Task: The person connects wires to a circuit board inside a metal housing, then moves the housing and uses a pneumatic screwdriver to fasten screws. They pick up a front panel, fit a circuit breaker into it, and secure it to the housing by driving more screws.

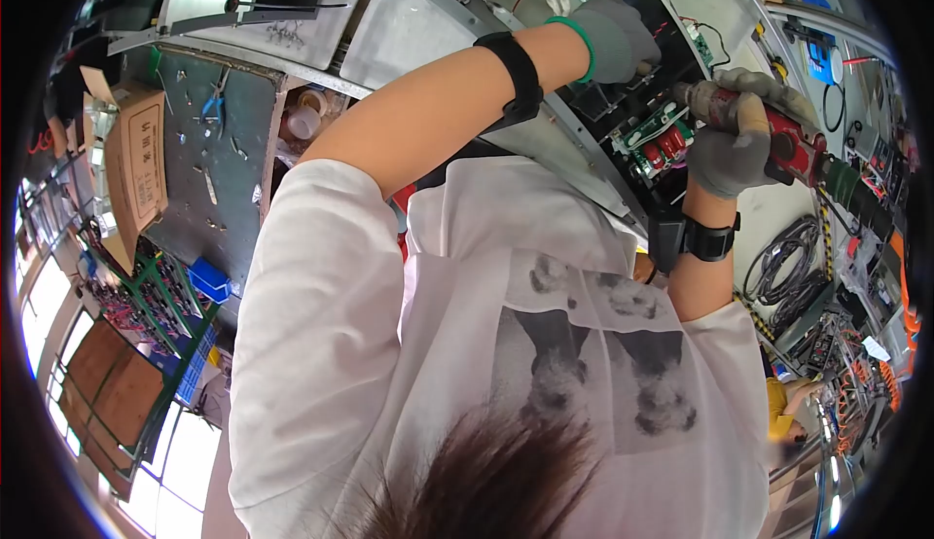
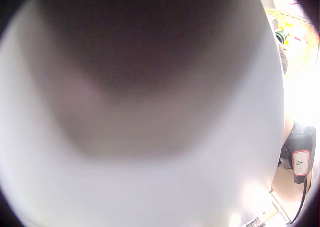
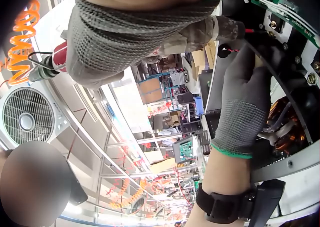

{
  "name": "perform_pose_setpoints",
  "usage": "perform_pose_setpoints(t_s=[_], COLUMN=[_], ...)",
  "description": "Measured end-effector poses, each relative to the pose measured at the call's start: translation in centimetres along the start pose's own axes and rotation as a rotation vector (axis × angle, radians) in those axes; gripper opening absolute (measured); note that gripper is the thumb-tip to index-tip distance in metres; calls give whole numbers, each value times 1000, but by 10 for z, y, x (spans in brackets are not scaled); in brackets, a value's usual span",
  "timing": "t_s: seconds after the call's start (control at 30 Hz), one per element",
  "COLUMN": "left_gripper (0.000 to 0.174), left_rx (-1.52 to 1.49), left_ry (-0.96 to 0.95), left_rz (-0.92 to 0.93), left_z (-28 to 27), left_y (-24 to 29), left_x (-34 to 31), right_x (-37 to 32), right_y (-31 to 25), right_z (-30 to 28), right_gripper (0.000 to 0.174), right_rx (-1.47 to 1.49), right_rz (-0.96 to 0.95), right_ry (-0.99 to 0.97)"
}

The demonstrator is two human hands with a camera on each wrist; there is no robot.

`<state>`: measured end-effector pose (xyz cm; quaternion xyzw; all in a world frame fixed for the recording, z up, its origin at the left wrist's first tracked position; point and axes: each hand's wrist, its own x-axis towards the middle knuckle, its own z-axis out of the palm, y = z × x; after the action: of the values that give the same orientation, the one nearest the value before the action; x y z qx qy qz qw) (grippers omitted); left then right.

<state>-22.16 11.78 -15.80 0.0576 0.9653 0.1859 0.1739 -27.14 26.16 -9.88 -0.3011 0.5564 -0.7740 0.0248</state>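
Note:
My right hand (image 1: 730, 155), in a grey knit glove, grips a red power screwdriver (image 1: 793, 145). In the right wrist view, the driver's worn nose (image 3: 227, 28) points into a dark metal chassis (image 1: 589, 135). My left hand (image 1: 613, 41), in a grey glove with a green cuff, reaches into the chassis. Its fingers (image 3: 255, 77) are close to the nose of the driver, with their tips partly hidden; I cannot tell whether they pinch anything. A green circuit board with red parts (image 1: 666, 147) sits in the chassis near the right hand. Copper coils (image 3: 285, 127) lie below the left hand.
A blurred pale surface (image 2: 150, 187) fills most of the left wrist view. Pliers with blue handles (image 1: 215, 106) lie on a dark bench (image 1: 190, 194), beside a cardboard box (image 1: 144, 164). Coiled black cables (image 1: 783, 257) lie to the right. A fan (image 3: 29, 118) stands in the background.

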Motion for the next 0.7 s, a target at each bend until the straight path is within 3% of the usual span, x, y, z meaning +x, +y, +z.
perform_pose_setpoints(t_s=[0.2, 0.3, 0.37, 0.57, 0.7], left_gripper=[23, 24, 24, 31, 34], left_rx=[-4, 25, 14, -103, -174], left_ry=[76, 3, 1, 45, 92], left_rz=[-3, -14, -11, -59, -74], left_z=[1, -5, -6, -6, -5], left_y=[0, 2, 3, 1, -2], left_x=[-2, -4, -4, -3, -3], right_x=[-6, -9, -12, -11, -16], right_y=[4, 8, 3, 10, -7], right_z=[-6, -7, -6, -13, 15], right_gripper=[37, 39, 41, 42, 38], right_rx=[-12, 58, 111, 281, 142], right_rz=[54, 31, 150, 94, 80], right_ry=[36, 32, 107, -3, 36])
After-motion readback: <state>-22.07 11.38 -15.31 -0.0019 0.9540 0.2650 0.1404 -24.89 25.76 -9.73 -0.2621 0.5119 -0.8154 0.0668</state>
